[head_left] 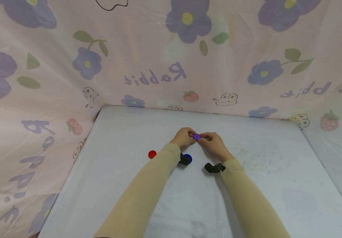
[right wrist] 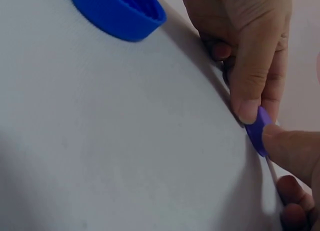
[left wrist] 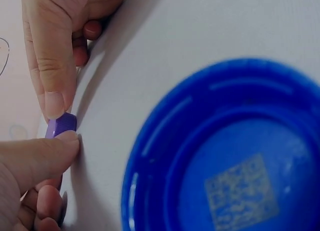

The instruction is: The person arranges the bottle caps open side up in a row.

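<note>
A small purple bottle cap (head_left: 196, 137) with a finely ridged side is held between both hands, close to the white tabletop. From one side my left hand (head_left: 184, 137) pinches it, thumb (left wrist: 57, 148) on its edge in the left wrist view. My right hand (head_left: 213, 144) grips the opposite side with thumb and fingers. A larger round blue cap (left wrist: 150, 141) lies by the left wrist, its inside facing up with a square printed code; in the head view the black wrist camera partly covers it. Left of the left forearm sits a red cap (head_left: 152, 154).
The white table (head_left: 266, 185) reaches back to a curtain (head_left: 147, 46) printed with flowers, strawberries and rabbits, which also hangs along both sides. Black wrist cameras, including the right one (head_left: 214, 168), stick out inward from the sleeves just over the table.
</note>
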A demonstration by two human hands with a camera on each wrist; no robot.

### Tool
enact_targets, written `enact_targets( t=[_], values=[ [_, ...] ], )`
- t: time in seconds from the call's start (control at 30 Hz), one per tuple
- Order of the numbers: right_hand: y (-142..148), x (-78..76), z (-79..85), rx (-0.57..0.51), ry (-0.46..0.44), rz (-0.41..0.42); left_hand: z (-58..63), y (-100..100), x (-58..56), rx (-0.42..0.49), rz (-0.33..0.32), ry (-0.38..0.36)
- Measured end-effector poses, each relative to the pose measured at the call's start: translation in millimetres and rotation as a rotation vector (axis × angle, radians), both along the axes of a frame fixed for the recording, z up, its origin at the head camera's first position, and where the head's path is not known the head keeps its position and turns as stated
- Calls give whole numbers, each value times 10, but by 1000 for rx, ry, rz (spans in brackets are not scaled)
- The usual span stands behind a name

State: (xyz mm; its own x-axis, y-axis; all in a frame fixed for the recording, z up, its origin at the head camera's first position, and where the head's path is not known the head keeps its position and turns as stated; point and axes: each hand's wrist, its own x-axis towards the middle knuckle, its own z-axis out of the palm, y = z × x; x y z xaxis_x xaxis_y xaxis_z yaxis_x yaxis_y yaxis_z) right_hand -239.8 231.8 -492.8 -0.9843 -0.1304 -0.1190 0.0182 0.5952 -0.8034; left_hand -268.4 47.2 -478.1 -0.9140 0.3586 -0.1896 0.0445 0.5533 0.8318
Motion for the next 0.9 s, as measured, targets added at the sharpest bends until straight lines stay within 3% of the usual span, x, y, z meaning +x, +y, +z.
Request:
enact_targets(
  t=[0.37, 0.63, 0.77, 0.9],
  values=[
    [-2, 114, 37, -57, -6, -19, 83, -68, 67, -3, -50, -21],
    [-138, 301, 136, -88, 116, 5, 289, -259, 308, -11, -73, 79],
    [-256, 391, 209, -97, 188, 40, 346, -399, 417, -54, -82, 153],
    [-364, 451, 250, -108, 213, 66, 396, -514, 524, -69, -76, 174]
  ],
)
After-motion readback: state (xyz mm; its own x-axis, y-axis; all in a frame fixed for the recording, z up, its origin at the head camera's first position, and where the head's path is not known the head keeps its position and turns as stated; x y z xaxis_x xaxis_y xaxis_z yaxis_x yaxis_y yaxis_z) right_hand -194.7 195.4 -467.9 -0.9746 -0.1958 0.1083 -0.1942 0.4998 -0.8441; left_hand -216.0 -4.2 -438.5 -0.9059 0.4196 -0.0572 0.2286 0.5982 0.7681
